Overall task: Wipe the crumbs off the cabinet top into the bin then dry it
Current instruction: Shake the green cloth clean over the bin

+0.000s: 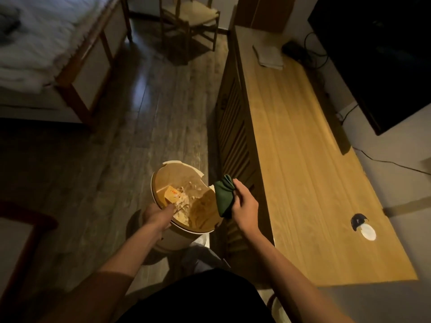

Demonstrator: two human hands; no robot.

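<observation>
Low in the middle of the frame, the left hand [156, 215] grips the near rim of the round bin [177, 180], holding it tilted beside the cabinet front, with pale crumbs [184, 206] and a yellow wrapper [173, 193] inside. The right hand [245, 202] pinches a bunched dark green cloth [224, 195] over the bin's right edge. The long wooden tabletop [303, 145] runs up the right side of the frame, with a folded pale towel [268, 54] at its far end.

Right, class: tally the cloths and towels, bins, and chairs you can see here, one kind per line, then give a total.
Cloths and towels: 2, the dark green cloth and the folded pale towel
Bins: 1, the round cream bin
Chairs: 1, the wooden rush-seat chair
Total: 4
</observation>
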